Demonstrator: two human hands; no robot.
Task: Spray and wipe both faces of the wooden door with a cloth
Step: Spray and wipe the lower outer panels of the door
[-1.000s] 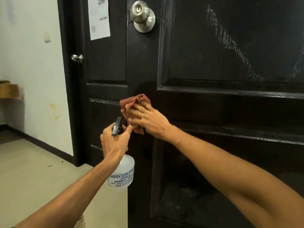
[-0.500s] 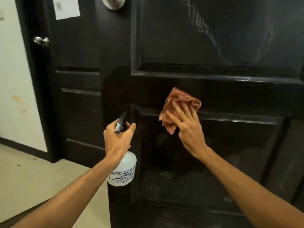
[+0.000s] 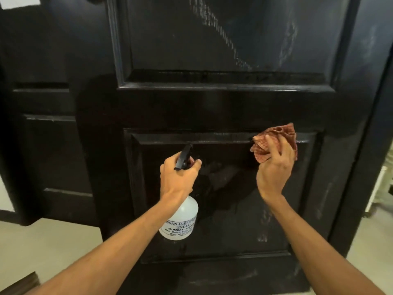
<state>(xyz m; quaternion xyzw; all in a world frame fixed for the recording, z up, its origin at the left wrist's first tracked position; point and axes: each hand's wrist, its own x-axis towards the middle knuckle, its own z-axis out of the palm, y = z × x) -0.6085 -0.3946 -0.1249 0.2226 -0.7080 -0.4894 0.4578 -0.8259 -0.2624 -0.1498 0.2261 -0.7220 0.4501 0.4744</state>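
Note:
The black wooden door (image 3: 212, 107) fills the view, with pale streaks on its upper panel and a wet sheen on the lower one. My right hand (image 3: 275, 169) grips a crumpled reddish checked cloth (image 3: 274, 141) and holds it against the top right corner of the lower panel. My left hand (image 3: 178, 177) holds a clear spray bottle (image 3: 180, 222) by its black trigger head, nozzle pointing at the lower panel's upper left part. The bottle hangs a little in front of the door.
A second dark door or frame (image 3: 42, 124) stands behind at the left, with a white paper (image 3: 19, 2) at its top. Pale floor (image 3: 42, 248) lies at lower left. A lit gap (image 3: 380, 188) shows past the door's right edge.
My right hand has wiped the cloth rightwards along the door, from near the left stile to the lower panel's right corner. The view has shifted right and down; the knob is out of sight.

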